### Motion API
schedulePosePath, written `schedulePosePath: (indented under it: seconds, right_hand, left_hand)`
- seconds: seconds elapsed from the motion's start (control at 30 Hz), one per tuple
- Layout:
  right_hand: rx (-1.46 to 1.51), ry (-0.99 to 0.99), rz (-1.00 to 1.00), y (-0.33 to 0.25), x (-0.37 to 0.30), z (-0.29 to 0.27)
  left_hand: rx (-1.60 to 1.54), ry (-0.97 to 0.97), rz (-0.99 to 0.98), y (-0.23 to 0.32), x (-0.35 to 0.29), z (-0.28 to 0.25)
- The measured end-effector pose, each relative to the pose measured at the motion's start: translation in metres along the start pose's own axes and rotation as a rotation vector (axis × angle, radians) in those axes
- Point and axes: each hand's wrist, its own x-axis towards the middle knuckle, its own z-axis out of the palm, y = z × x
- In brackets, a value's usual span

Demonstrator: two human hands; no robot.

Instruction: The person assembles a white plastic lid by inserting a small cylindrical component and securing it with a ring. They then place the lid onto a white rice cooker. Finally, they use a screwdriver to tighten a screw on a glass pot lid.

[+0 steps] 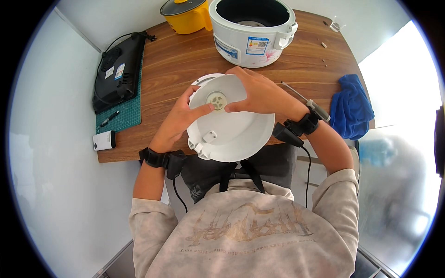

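A round white plastic cooker lid [232, 129] is held over the near edge of the wooden table [176, 60], its inner side facing up. My left hand [178, 118] grips its left rim, with the forefinger reaching toward the small round cap [216, 99] in the lid's middle. My right hand [259, 92] lies over the lid's top right, fingertips pinching that same cap. The white rice cooker body [252, 30], open and without its lid, stands just beyond on the table.
A yellow pot [185, 16] stands behind the cooker. A black induction hob [118, 69] rests on a green cutting mat [125, 113] at left, with a pen and a small white box [104, 140]. A screwdriver [308, 102] and a blue cloth [352, 106] lie at right.
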Motion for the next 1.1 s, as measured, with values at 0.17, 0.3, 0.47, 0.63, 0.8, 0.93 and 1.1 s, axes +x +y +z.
schedulePosePath:
  seconds: [0.17,0.3,0.47,0.63,0.8,0.93,1.1]
  right_hand:
    - [-0.028,0.046,-0.025,0.0036,0.0014,0.0048]
    - [-0.011,0.04,0.003,-0.0044,-0.0003,0.0024]
    - [-0.042,0.047,-0.028,0.0002,0.0019,0.0049]
    - [-0.017,0.037,-0.021,0.0044,0.0032,0.0066]
    - [0.005,0.064,-0.003,0.0032,0.0052,0.01]
    - [-0.003,0.083,0.008,0.0003,0.0047,0.0102]
    - [-0.001,0.09,0.007,-0.0015,0.0055,0.0097]
  left_hand:
    - [-0.003,0.011,-0.014,0.0008,0.0005,0.0003]
    - [-0.002,-0.012,0.008,0.0026,-0.0025,-0.0002]
    - [0.0,-0.027,-0.011,0.0022,-0.0016,-0.0026]
    - [0.006,-0.028,-0.018,0.0015,-0.0025,-0.0019]
    - [-0.029,-0.003,-0.03,-0.0026,-0.0011,-0.004]
    - [-0.026,0.008,-0.03,0.0001,-0.0018,-0.0008]
    - [-0.005,0.03,-0.004,-0.0002,-0.0017,-0.0003]
